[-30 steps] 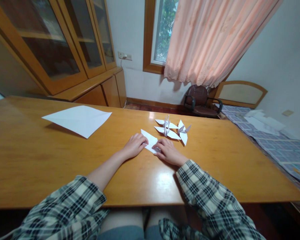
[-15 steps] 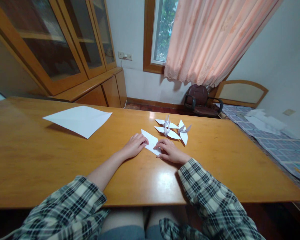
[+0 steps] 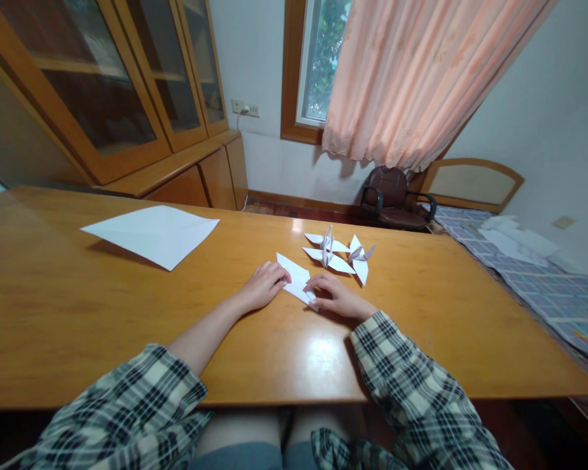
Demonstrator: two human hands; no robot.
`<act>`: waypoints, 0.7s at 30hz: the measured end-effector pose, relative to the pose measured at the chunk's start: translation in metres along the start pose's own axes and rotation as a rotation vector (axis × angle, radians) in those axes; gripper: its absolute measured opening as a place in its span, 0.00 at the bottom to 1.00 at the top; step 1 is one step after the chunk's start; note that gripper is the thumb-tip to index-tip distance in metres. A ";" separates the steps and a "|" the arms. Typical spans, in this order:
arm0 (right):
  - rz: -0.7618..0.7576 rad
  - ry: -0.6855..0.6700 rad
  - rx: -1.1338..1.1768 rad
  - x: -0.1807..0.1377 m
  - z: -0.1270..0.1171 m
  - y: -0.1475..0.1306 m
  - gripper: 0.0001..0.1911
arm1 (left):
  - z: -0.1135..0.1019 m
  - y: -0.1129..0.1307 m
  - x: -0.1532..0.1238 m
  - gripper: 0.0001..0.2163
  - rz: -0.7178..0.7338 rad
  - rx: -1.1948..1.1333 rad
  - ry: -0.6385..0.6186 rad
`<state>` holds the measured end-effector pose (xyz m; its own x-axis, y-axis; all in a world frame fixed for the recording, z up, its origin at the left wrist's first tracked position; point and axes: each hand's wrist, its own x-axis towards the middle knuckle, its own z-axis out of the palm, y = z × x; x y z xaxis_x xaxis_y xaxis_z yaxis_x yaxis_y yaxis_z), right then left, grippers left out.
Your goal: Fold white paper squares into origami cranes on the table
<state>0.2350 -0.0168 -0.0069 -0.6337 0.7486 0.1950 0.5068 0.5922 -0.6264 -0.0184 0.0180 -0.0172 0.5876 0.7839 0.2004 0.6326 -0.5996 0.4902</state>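
Observation:
A small folded sheet of white paper (image 3: 296, 277) lies slanted on the table between my hands. My left hand (image 3: 264, 286) has its fingers curled over the paper's left edge, pressing it down. At the paper's lower right end, my right hand (image 3: 340, 297) grips the corner, with the thumb below and the fingers above. The fingers partly cover that corner, so the fold there is hard to make out. Just beyond my right hand stand three white paper cranes (image 3: 327, 258) with wings spread.
A large creased white paper sheet (image 3: 151, 235) lies at the far left of the wooden table (image 3: 127, 313). Past the table are a glass-door cabinet (image 3: 176, 150), a brown armchair (image 3: 389, 196), and a bed with a checked cover (image 3: 524, 274) to the right.
My right hand has shifted slightly right along the paper, and its thumb and fingers now sit nearer the corner. My left hand stays in place.

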 end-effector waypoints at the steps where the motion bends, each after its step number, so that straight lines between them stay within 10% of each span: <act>1: 0.024 0.029 -0.018 0.001 0.002 -0.002 0.12 | 0.000 0.000 0.000 0.07 0.002 0.000 0.003; 21: 0.008 0.072 -0.299 0.006 0.014 -0.010 0.17 | 0.005 0.003 -0.001 0.08 -0.045 0.037 0.052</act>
<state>0.2175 -0.0221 -0.0104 -0.5910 0.7667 0.2508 0.6680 0.6395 -0.3806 -0.0139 0.0147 -0.0201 0.5317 0.8171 0.2229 0.6766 -0.5681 0.4685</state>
